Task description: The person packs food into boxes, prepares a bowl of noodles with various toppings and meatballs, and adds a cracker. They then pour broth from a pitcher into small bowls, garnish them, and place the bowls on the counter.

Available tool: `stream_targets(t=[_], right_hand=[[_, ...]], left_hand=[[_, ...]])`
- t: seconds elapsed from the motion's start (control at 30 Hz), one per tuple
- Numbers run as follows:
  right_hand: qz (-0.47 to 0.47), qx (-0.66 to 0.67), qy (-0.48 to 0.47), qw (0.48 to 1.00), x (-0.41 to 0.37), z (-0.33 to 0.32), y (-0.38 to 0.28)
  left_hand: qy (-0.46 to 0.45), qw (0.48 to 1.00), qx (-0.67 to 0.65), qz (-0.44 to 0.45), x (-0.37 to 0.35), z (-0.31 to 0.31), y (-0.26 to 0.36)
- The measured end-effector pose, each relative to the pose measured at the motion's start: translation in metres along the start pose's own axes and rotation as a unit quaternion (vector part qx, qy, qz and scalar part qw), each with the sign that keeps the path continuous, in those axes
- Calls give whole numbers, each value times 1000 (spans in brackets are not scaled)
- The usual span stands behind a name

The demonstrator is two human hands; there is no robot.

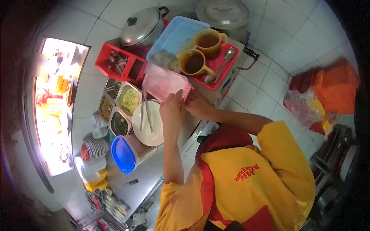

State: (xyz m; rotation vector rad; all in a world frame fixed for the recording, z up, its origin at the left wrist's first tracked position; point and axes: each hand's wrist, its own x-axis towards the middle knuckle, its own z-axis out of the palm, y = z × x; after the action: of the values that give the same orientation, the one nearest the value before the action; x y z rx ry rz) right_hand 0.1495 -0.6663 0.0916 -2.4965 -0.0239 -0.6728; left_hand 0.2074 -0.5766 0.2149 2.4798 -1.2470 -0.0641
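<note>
A pink plastic basket (165,82) with pale pink sheets in it sits on the counter. At its near corner, my left hand (172,109) has its fingers bent together over the rim. Close beside it, my right hand (198,104) has curled fingers at the same corner. Whatever the fingertips pinch is hidden. Just left of my left hand lies a white bowl (147,129) with metal tongs (145,111) resting across it.
Metal tubs hold shredded greens (130,100) and other toppings. Two yellow mugs (192,63) of brown drink and spoons stand on a red tray (221,73). Around are a light-blue container (175,32), red cutlery box (117,61), lidded pots (142,27), blue-lidded tub (124,154) and stacked bowls (94,150).
</note>
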Motion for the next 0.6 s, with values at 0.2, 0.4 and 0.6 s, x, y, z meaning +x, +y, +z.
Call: stream_targets(t=[0.2, 0.4, 0.6], right_hand=[[-75, 74, -7, 994, -41, -26, 29], [-104, 77, 17, 991, -31, -51, 30], [32, 170, -68, 983, -18, -63, 33]], left_hand=[[1, 999, 14, 40, -5, 16, -8], [109, 988, 10, 104, -34, 42, -2], [157, 980, -93, -75, -68, 82, 19]])
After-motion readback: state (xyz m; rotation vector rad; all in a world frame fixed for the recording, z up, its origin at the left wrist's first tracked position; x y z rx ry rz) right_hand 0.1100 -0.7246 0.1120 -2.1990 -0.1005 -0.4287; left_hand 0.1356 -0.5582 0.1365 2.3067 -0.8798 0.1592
